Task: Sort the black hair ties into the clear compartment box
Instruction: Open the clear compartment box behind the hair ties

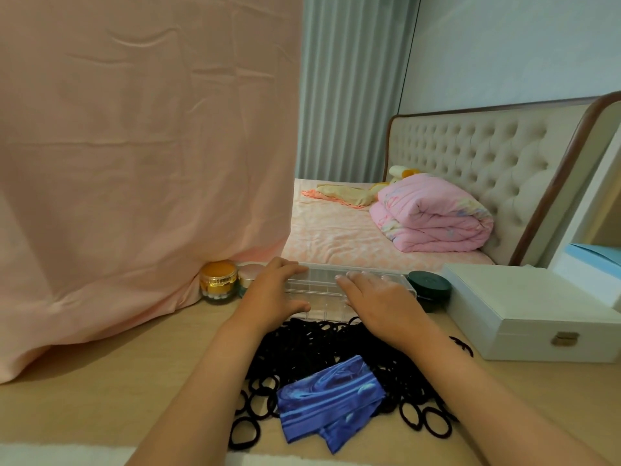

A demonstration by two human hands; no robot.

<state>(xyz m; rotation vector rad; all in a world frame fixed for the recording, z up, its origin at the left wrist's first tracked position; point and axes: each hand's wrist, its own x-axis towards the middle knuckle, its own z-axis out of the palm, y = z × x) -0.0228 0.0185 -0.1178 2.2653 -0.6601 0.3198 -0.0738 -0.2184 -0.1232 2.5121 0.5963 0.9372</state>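
- Head view, worn by the person, faces forward and slightly down, close over the surface.
- The bed shows farther off, beyond it.

the left grip held the left end of the clear compartment box, fingers curled over its far edge and thumb on the near edge. the right grip lay flat on the box's right half. just in front, a heap of black hair ties covered the surface, with a blue cloth on top. a white latched case stood to the right.
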